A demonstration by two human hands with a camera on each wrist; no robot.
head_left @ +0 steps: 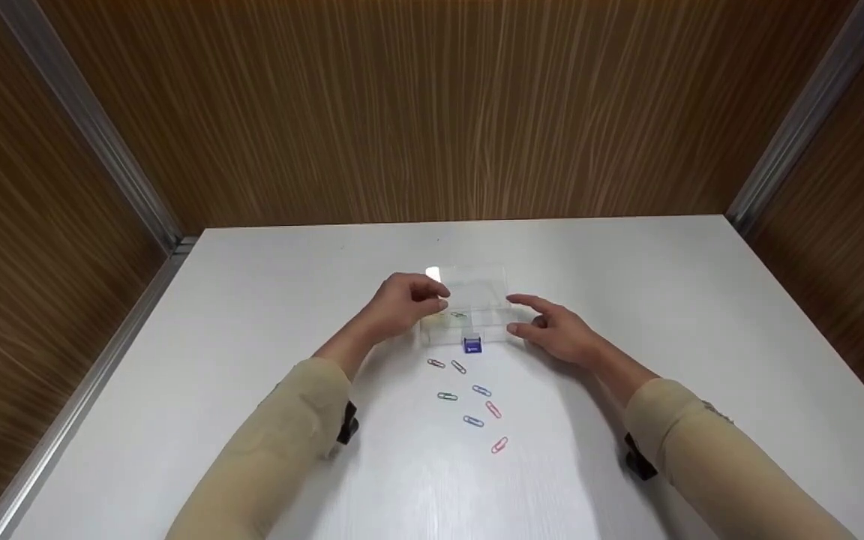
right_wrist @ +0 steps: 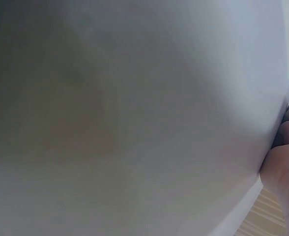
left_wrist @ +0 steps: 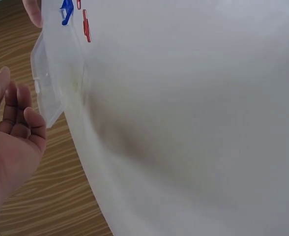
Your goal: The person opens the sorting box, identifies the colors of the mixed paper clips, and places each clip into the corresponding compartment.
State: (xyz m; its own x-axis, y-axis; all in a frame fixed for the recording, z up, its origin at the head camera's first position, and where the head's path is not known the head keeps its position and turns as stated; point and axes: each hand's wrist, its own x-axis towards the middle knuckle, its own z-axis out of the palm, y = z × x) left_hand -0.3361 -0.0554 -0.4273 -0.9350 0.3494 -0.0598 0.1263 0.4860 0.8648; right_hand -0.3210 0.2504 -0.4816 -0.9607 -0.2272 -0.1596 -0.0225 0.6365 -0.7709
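A small clear plastic box (head_left: 477, 304) with a blue latch (head_left: 472, 345) lies at the table's middle. A green paper clip (head_left: 459, 315) shows through it. My left hand (head_left: 409, 304) sits at the box's left end with fingers loosely bent. In the left wrist view that left hand (left_wrist: 12, 132) is relaxed and a little apart from the box (left_wrist: 56, 73). My right hand (head_left: 548, 326) lies at the box's right end, fingers straight, thumb by the front corner. The right wrist view catches only the edge of that right hand (right_wrist: 287, 157) over the white table.
Several coloured paper clips (head_left: 473, 401) are scattered on the white table (head_left: 252, 315) just in front of the box, between my forearms. Wood-grain walls (head_left: 432, 112) close the table at the back and both sides.
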